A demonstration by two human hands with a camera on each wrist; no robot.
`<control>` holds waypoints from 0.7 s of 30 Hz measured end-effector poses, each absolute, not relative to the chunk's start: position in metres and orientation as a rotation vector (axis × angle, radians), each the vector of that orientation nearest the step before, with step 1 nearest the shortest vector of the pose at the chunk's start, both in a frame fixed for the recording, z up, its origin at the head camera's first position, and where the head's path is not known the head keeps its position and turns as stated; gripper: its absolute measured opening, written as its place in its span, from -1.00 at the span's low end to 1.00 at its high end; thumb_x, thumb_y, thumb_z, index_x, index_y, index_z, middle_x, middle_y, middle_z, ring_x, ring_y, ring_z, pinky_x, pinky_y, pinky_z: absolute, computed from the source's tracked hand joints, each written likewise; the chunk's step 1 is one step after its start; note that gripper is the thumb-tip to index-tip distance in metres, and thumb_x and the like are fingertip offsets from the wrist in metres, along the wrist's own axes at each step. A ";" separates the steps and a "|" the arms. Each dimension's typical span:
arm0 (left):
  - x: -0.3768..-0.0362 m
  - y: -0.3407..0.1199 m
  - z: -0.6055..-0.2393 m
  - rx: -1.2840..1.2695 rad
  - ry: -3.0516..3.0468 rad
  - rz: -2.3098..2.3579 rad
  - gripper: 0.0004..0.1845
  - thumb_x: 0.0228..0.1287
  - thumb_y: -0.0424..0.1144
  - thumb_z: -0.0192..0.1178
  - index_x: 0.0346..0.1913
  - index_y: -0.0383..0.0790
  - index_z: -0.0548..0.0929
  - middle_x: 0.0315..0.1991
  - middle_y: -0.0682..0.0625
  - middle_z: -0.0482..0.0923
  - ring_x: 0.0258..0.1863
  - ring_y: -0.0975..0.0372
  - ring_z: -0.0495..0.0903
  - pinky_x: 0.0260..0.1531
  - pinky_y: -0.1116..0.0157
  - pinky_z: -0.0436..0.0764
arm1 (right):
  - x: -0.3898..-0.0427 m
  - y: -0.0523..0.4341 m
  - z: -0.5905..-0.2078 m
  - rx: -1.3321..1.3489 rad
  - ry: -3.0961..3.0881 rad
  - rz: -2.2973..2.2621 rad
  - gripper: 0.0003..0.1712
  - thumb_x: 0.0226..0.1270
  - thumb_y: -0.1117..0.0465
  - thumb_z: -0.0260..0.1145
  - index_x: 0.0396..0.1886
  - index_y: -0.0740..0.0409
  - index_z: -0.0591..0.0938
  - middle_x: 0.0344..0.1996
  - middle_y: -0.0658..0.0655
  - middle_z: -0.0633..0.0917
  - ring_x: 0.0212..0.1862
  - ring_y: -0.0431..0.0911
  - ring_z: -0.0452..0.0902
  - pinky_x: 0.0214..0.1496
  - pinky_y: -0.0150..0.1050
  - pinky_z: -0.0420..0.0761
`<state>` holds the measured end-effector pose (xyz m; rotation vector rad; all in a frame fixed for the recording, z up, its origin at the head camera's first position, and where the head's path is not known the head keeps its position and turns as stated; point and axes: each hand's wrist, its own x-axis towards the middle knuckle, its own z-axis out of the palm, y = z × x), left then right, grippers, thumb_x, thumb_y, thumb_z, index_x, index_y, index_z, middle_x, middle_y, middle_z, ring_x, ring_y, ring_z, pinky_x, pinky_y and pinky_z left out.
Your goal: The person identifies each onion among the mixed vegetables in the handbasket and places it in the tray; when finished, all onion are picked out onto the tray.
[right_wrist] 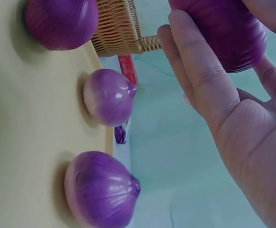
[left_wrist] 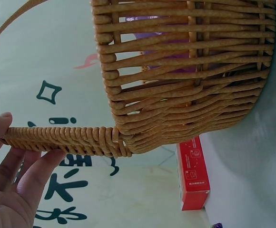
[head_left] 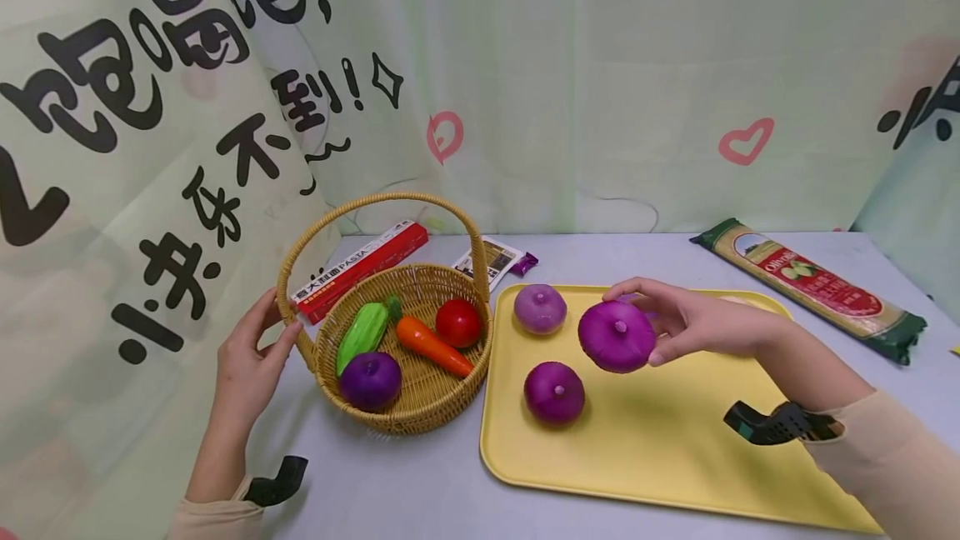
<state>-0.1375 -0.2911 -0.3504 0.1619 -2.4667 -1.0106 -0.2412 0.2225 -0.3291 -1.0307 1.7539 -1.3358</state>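
My right hand (head_left: 686,323) holds a purple onion (head_left: 617,337) above the yellow tray (head_left: 645,465), fingers on its far side and thumb at the near side. On the tray sit a dark purple onion (head_left: 554,393) and a paler onion (head_left: 540,309); another onion (right_wrist: 102,190), largely hidden behind my hand in the head view, shows in the right wrist view. With thumb and fingers my left hand (head_left: 251,352) pinches the handle of the wicker basket (head_left: 420,419) near its left base. Inside lie a green ridged vegetable (head_left: 363,338), a carrot (head_left: 431,346), a tomato (head_left: 459,323) and a round dark purple vegetable (head_left: 371,380).
Behind the basket lies a red pasta box (head_left: 363,267), with a printed packet (head_left: 491,261) and a small purple wrapped item (head_left: 523,264) to its right. A green-ended pasta bag (head_left: 810,286) lies beyond the tray at right. Printed curtains (head_left: 600,90) stand behind the table.
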 end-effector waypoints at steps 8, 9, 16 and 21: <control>-0.137 -0.291 -0.351 0.172 -2.465 -1.020 -0.38 0.31 -0.05 0.13 0.41 0.05 0.24 0.17 -0.13 0.50 0.17 0.05 0.48 -0.26 0.77 0.45 | -0.238 0.236 -0.346 -0.981 1.840 -1.327 -0.25 0.25 0.44 0.18 0.38 0.12 0.11 0.21 0.09 0.39 0.14 -0.01 0.53 0.01 -0.04 0.65; -0.137 -0.291 -0.351 0.172 -2.466 -1.018 -0.38 0.32 -0.05 0.13 0.41 0.04 0.24 0.16 -0.13 0.50 0.17 0.05 0.48 -0.26 0.77 0.45 | -0.238 0.238 -0.348 -0.968 1.841 -1.332 -0.25 0.25 0.44 0.18 0.38 0.12 0.11 0.22 0.07 0.38 0.14 -0.02 0.53 0.01 -0.03 0.65; -0.138 -0.291 -0.352 0.161 -2.460 -1.011 -0.39 0.31 -0.07 0.14 0.40 0.02 0.26 0.15 -0.12 0.52 0.16 0.05 0.49 -0.27 0.78 0.44 | -0.233 0.246 -0.367 -0.855 1.849 -1.364 -0.25 0.26 0.42 0.20 0.38 0.06 0.12 0.19 -0.05 0.37 0.15 -0.20 0.52 0.05 -0.16 0.64; -0.138 -0.291 -0.352 0.164 -2.457 -1.007 -0.39 0.31 -0.06 0.14 0.40 0.04 0.27 0.14 -0.11 0.52 0.14 0.10 0.49 -0.28 0.79 0.43 | -0.231 0.248 -0.379 -0.806 1.851 -1.360 -0.24 0.26 0.40 0.21 0.38 0.06 0.11 0.19 -0.07 0.35 0.15 -0.27 0.50 0.07 -0.19 0.62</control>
